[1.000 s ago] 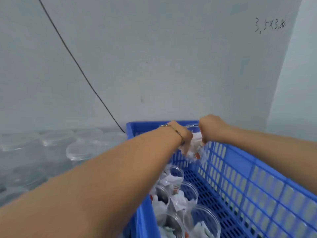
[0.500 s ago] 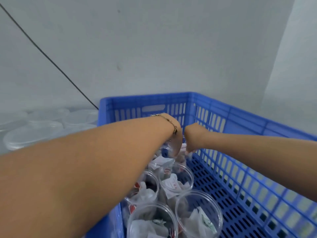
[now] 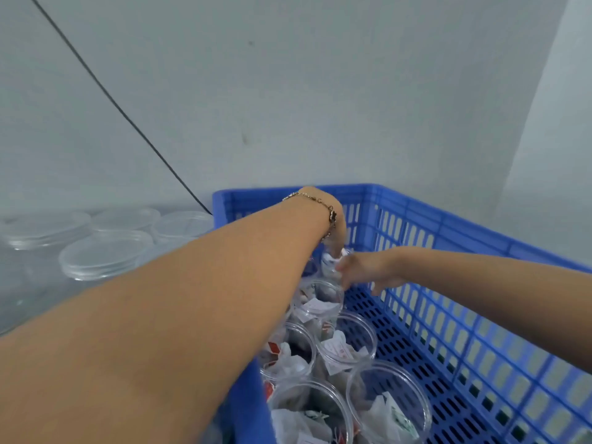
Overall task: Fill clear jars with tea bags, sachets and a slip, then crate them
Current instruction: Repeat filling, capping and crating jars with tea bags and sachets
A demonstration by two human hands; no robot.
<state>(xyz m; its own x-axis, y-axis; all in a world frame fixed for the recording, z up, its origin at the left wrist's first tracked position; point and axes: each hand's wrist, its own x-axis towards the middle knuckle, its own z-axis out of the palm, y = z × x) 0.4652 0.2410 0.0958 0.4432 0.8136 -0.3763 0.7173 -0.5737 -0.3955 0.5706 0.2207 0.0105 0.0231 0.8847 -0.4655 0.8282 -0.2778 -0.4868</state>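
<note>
The grey wall (image 3: 320,91) fills the space ahead of you, with a thin black cable (image 3: 121,108) running down across it to the far left corner of the blue crate (image 3: 448,238). The crate sits under your arms, its slotted right wall and perforated floor bare on the right side, while open clear jars (image 3: 389,402) stand in two rows along its left side, each holding white tea bags and sachets, some with red print. To the left of the crate, outside it, lie clear round lids (image 3: 105,253) on stacked containers. Your left hand (image 3: 334,232), a bracelet (image 3: 315,200) at its wrist, points down into the far end of the crate, fingers on the top of the farthest jar (image 3: 330,267); how tightly they close on it you cannot tell. Your right hand (image 3: 365,270) is just beside that jar on its right, fingers loose and spread, the tips touching its side without gripping it.
</note>
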